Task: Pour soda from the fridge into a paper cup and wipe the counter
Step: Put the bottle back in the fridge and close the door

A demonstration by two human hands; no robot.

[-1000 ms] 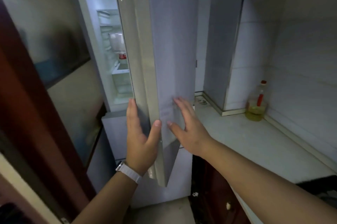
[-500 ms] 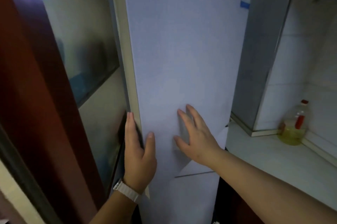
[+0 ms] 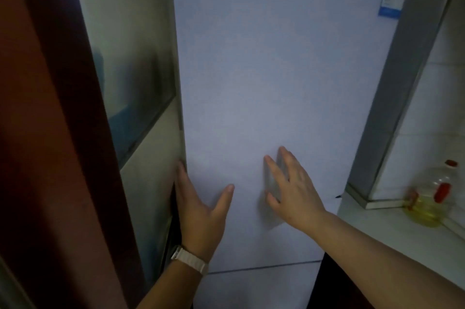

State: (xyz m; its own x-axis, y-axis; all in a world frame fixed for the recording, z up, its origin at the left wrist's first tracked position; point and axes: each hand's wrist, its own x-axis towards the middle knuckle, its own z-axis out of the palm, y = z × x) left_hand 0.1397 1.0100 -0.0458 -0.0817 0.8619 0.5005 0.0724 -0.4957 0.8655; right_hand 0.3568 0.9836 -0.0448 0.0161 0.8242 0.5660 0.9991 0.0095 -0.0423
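The white fridge door (image 3: 276,69) fills the middle of the head view and looks closed flat against the fridge. My left hand (image 3: 201,210) lies on its left edge, fingers along the side and thumb on the front. My right hand (image 3: 292,188) presses flat on the door front, fingers spread. Neither hand holds anything. No soda and no paper cup are in view. The pale counter (image 3: 402,238) runs off to the right of the fridge.
A clear bottle of yellow oil (image 3: 430,200) with a red cap stands on the counter by the tiled wall. A grey pillar (image 3: 392,97) rises right of the fridge. A dark red door frame (image 3: 50,132) and a glass panel (image 3: 130,69) stand at the left.
The fridge door swung from open, with lit shelves showing, to closed. Both hands stayed on it and pushed it inward, and the view moved closer.
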